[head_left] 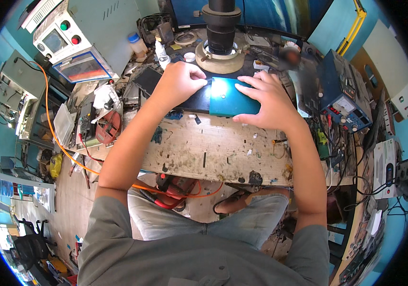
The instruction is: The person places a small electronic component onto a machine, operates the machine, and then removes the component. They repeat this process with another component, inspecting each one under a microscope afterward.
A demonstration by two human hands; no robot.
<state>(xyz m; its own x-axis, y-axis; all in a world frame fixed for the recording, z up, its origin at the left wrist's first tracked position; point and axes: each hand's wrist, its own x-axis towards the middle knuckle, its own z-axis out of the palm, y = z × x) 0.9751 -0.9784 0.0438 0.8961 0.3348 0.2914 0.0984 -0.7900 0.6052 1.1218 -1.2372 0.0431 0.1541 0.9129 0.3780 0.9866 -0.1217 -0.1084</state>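
Note:
A flat teal rectangular panel (232, 106) lies under the microscope, its left part brightly lit. On it sits a tiny square chip-like piece (223, 97). My right hand (267, 99) grips the panel's right side, thumb at the near edge and fingers over the far edge. My left hand (181, 82) is closed in a pinch by the panel's upper left corner; whatever its fingertips hold, if anything, is too small to make out. Beneath the panel and to its left shows a black mat (198, 101).
The microscope (220, 33) with its pale ring stands just beyond my hands. White dropper bottle (161, 51) is at the far left. A blue power supply (346, 97) stands right. Scraps dot the wooden bench (223, 143); an orange hose (51, 121) runs along the left.

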